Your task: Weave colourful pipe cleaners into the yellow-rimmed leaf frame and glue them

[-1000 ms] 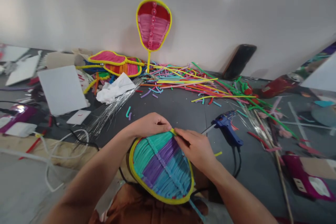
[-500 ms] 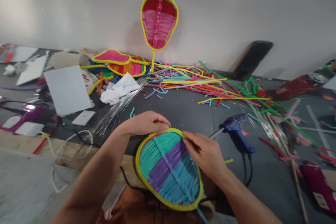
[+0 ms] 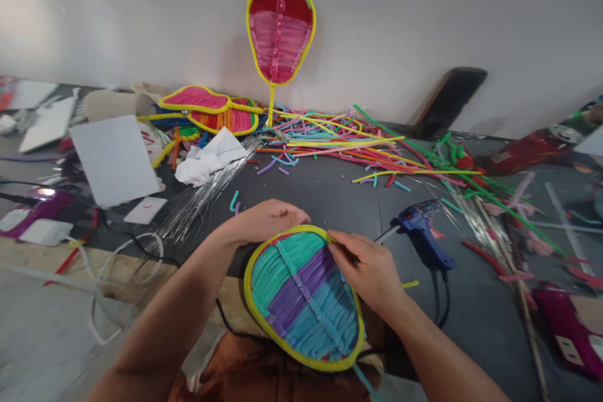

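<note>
Pipe-cleaner panel [image 3: 304, 295], an oval woven in teal, purple and blue bands inside a fuzzy yellow rim, sits low in the middle of the view over the person's lap, at the near edge of the dark work surface [image 3: 330, 201], tilted so its broad end points away. The left hand [image 3: 266, 220] grips the far rim from the left, fingers pressed together and curled over the edge. The right hand [image 3: 370, 270] comes in from the right, and its thumb and forefinger pinch the yellow rim at the upper right, with the other fingers folded loosely behind. The two hands' fingertips are near each other at the top of the oval. Just right of the right hand lies a blue glue gun [image 3: 421, 235], nozzle toward the panel, its black cord trailing toward the viewer. Farther back, a loose heap of coloured pipe cleaners [image 3: 339, 144] spreads across the surface. To its left are a crumpled white cloth [image 3: 210, 157], a bundle of silver strands [image 3: 202, 201] and a white card [image 3: 113, 160]. Against the wall stands a red and pink fan [image 3: 280, 31] with a yellow rim and stem, flatter pink and orange pieces [image 3: 207, 107] lie beside its foot, and a black phone [image 3: 450, 103] leans farther right.
</note>
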`<state>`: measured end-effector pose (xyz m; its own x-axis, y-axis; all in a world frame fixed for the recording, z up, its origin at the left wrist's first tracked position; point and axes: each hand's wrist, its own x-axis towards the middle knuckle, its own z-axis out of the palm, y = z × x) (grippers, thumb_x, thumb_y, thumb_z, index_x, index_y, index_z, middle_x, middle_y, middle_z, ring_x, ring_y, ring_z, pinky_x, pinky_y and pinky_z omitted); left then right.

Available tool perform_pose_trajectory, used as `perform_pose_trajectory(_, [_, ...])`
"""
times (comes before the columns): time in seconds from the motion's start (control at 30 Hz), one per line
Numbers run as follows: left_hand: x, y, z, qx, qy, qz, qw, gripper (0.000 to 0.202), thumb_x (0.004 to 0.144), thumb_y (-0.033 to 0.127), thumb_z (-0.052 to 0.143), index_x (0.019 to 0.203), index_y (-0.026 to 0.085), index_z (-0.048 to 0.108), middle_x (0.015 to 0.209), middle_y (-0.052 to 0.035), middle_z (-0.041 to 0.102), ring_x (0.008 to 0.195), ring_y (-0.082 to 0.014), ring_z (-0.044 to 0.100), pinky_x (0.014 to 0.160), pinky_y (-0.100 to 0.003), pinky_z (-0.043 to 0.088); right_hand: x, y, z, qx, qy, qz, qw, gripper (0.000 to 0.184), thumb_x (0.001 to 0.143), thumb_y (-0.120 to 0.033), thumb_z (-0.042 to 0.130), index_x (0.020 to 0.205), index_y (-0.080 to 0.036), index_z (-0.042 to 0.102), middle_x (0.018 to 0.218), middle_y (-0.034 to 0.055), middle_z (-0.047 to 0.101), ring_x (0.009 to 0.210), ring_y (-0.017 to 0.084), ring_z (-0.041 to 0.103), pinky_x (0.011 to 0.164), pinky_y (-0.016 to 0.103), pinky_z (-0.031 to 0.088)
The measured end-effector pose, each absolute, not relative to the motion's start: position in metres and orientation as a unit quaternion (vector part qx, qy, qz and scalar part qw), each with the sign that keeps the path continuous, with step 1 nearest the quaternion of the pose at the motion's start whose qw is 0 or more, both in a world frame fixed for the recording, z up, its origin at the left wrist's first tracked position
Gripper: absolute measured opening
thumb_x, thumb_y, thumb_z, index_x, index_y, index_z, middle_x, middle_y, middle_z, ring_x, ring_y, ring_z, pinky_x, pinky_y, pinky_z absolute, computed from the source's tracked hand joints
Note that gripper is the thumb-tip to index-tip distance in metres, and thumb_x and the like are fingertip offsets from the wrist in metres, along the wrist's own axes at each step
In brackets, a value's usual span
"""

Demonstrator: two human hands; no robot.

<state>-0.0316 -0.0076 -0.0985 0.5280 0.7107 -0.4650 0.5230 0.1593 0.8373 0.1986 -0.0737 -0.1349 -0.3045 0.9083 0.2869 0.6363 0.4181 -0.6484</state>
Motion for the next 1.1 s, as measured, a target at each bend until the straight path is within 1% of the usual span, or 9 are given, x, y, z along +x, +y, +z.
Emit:
perform_pose_trajectory(0.13, [-0.038,-0.004,-0.099,0.568,0.483,0.105,0.658,0.069,0.084,0.069,0.042,0.109,0.009,0.065,0.096,-0.0140,0.073,0.083,-0.0210,0.067,0.071,-0.027,0.048,0.199,-0.074,-0.132,-0.497,-0.775,0.213,0.329,0.024,0.088,-0.024,0.051,0.102,-0.023,0.071,0.092,0.0052,0.076,0.081,0.018,0.072,0.076,0.030,0.058])
perform_pose_trajectory(0.2, [-0.044,-0.002,-0.096,0.594,0.481,0.090,0.638,0.062,0.083,0.064,0.049,0.111,0.010,0.065,0.096,-0.0114,0.073,0.082,-0.0196,0.066,0.071,-0.026,0.047,0.200,-0.074,-0.132,-0.501,-0.770,0.214,0.332,0.024,0.088,-0.024,0.052,0.101,-0.023,0.071,0.092,0.0048,0.076,0.080,0.018,0.072,0.076,0.030,0.058])
perform_pose_trajectory(0.3, [-0.052,0.000,-0.090,0.649,0.468,0.066,0.596,0.050,0.082,0.047,0.060,0.120,0.015,0.061,0.091,-0.0049,0.072,0.080,-0.0166,0.064,0.070,-0.023,0.045,0.202,-0.073,-0.132,-0.516,-0.758,0.219,0.334,0.023,0.088,-0.024,0.052,0.101,-0.022,0.071,0.091,0.0045,0.076,0.079,0.018,0.072,0.076,0.030,0.058])
perform_pose_trajectory(0.4, [-0.056,0.001,-0.087,0.645,0.431,0.057,0.628,0.060,0.080,0.031,0.062,0.136,0.018,0.046,0.085,-0.0023,0.072,0.079,-0.0151,0.065,0.070,-0.022,0.045,0.204,-0.073,-0.132,-0.530,-0.745,0.225,0.338,0.022,0.088,-0.026,0.053,0.101,-0.022,0.071,0.093,0.0040,0.076,0.082,0.018,0.072,0.079,0.031,0.057])
perform_pose_trajectory(0.47, [-0.056,0.000,-0.088,0.633,0.417,0.069,0.649,0.065,0.077,0.024,0.062,0.139,0.018,0.041,0.080,-0.0019,0.072,0.077,-0.0144,0.065,0.069,-0.022,0.045,0.205,-0.072,-0.133,-0.533,-0.738,0.229,0.344,0.022,0.088,-0.027,0.054,0.101,-0.023,0.071,0.094,0.0037,0.076,0.083,0.019,0.072,0.080,0.031,0.057])
perform_pose_trajectory(0.77, [-0.053,0.004,-0.107,0.610,0.425,0.106,0.661,0.063,0.072,0.018,0.062,0.133,0.015,0.046,0.068,0.0018,0.068,0.061,-0.0110,0.060,0.060,-0.020,0.042,0.205,-0.071,-0.134,-0.537,-0.730,0.239,0.349,0.022,0.088,-0.028,0.054,0.100,-0.022,0.072,0.094,0.0049,0.076,0.082,0.019,0.072,0.079,0.032,0.058])
perform_pose_trajectory(0.87, [-0.051,0.003,-0.108,0.636,0.417,0.096,0.642,0.059,0.078,0.026,0.061,0.133,0.017,0.046,0.078,-0.0015,0.071,0.067,-0.0124,0.063,0.064,-0.021,0.045,0.204,-0.071,-0.134,-0.537,-0.732,0.241,0.343,0.023,0.087,-0.028,0.053,0.100,-0.023,0.071,0.093,0.0044,0.076,0.081,0.019,0.072,0.078,0.032,0.058])
perform_pose_trajectory(0.97, [-0.040,-0.003,-0.105,0.673,0.434,0.124,0.586,0.054,0.082,0.039,0.059,0.130,0.017,0.050,0.102,-0.0076,0.071,0.082,-0.0161,0.066,0.073,-0.025,0.048,0.202,-0.072,-0.134,-0.532,-0.740,0.240,0.334,0.023,0.088,-0.027,0.053,0.101,-0.023,0.071,0.094,0.0045,0.076,0.082,0.019,0.072,0.079,0.032,0.057])
perform_pose_trajectory(1.1, [-0.020,-0.015,-0.101,0.764,0.444,0.131,0.451,0.040,0.083,0.039,0.059,0.120,0.022,0.062,0.117,-0.0038,0.068,0.108,-0.0202,0.061,0.093,-0.026,0.042,0.199,-0.073,-0.135,-0.521,-0.751,0.241,0.326,0.023,0.088,-0.025,0.053,0.103,-0.023,0.070,0.096,0.0044,0.075,0.085,0.019,0.071,0.080,0.032,0.056])
